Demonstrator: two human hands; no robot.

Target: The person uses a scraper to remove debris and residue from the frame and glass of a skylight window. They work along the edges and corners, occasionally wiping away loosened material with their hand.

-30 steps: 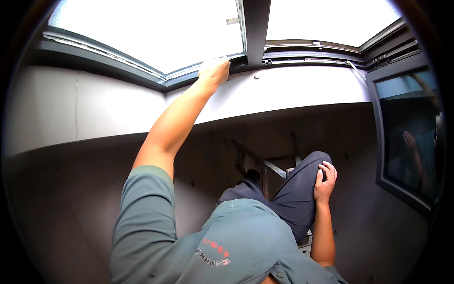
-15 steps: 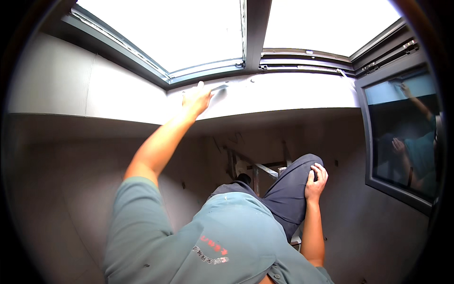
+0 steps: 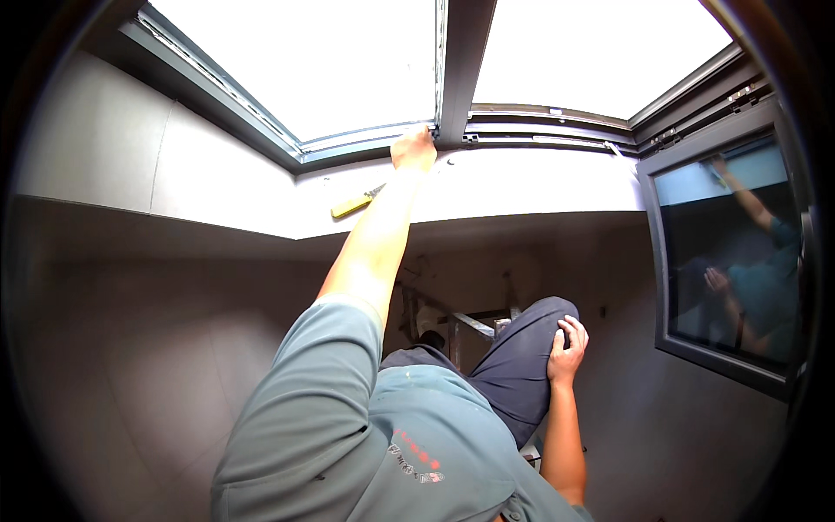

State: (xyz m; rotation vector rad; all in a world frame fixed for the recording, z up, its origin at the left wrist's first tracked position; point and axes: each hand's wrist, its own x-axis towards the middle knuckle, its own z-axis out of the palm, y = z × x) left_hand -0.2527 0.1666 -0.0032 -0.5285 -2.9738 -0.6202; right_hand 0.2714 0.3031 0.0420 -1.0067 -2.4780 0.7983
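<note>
My left hand (image 3: 414,151) reaches up to the lower corner of the left window pane, beside the dark upright post. Its fingers are curled together at the inner edge of the window frame (image 3: 348,150), and whatever they may hold is hidden. A yellow-handled tool (image 3: 351,205) lies on the white sill (image 3: 504,180), its greyish far end partly covered by my left forearm. My right hand (image 3: 568,350) rests on my bent knee (image 3: 531,344) with its fingers apart, holding nothing.
At the right, a dark-framed window sash (image 3: 726,252) stands swung inward, mirroring my arms. Below the sill, a metal stand or ladder (image 3: 470,325) shows partly behind my legs. Small dark bits (image 3: 450,162) lie on the sill.
My left hand has moved right and up from the sill to the frame corner. The tool it held there now lies on the sill. My right hand stays on the knee.
</note>
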